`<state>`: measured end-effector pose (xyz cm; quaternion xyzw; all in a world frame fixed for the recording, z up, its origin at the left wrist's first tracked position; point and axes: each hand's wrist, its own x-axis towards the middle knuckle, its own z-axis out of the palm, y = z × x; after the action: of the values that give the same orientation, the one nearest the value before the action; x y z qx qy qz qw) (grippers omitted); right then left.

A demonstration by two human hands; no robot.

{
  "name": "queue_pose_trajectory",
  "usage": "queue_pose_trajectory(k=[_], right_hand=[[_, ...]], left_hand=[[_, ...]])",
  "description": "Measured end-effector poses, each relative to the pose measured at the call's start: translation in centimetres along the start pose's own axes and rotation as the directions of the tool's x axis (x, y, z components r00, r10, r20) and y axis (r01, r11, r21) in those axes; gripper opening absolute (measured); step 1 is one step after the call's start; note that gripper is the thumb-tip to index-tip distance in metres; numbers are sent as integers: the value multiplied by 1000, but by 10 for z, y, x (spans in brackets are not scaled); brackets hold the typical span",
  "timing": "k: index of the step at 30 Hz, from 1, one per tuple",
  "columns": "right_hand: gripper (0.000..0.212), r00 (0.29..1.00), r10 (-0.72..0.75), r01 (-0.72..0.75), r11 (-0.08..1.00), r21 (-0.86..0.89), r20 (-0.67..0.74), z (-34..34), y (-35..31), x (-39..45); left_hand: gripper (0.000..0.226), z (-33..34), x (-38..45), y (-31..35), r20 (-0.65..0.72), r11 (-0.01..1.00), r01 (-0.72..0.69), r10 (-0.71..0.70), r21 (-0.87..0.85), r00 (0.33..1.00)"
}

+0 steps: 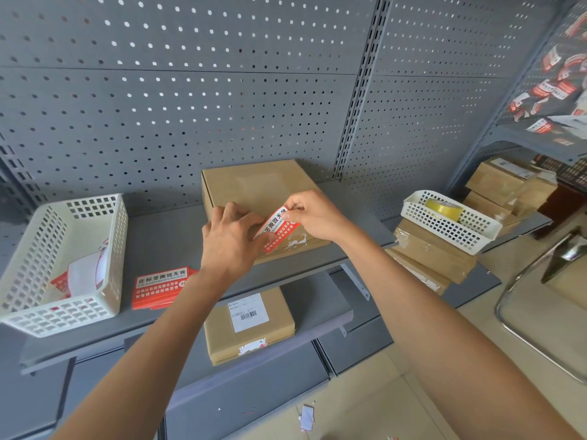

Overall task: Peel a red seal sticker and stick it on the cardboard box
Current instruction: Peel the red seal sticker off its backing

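Observation:
A flat cardboard box (254, 185) lies on the grey shelf (165, 236) against the pegboard. A red and white seal sticker (277, 228) sits slanted over the box's front edge. My right hand (314, 214) pinches the sticker's upper end between thumb and fingers. My left hand (232, 236) presses on the sticker's lower end at the box's front left. Torn white label remains show on the box front beside the sticker. A stack of red seal stickers (160, 290) lies on the shelf, left of the box.
A white basket (63, 265) with sticker scraps stands at the left. Another white basket (444, 222) with a yellow tape roll (444, 209) rests on cardboard boxes at the right. A labelled box (247, 325) lies on the lower shelf. A metal chair frame (540, 281) stands at the right.

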<state>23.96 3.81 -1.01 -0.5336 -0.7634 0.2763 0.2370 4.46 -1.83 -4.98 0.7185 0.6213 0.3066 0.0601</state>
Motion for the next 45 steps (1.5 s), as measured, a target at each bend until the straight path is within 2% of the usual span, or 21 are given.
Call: queue_pose_trajectory(k=[9, 16, 28, 39, 45], right_hand=[[10, 1000, 28, -28, 999, 20, 7, 0, 1, 1], [7, 999, 34, -33, 997, 66, -11, 1, -2, -3], [8, 999, 36, -36, 997, 73, 6, -2, -6, -7], [6, 1000, 2, -3, 999, 36, 6, -2, 0, 2], [3, 997, -10, 5, 998, 60, 75, -6, 3, 9]], left_hand=[[37, -2, -1, 1, 29, 1000, 16, -15, -12, 999], [21, 0, 6, -7, 56, 982, 55, -45, -183, 997], [10, -1, 6, -4, 54, 982, 35, -26, -187, 998], [8, -2, 3, 5, 27, 985, 79, -76, -154, 997], [13, -10, 4, 11, 47, 978, 115, -109, -176, 993]])
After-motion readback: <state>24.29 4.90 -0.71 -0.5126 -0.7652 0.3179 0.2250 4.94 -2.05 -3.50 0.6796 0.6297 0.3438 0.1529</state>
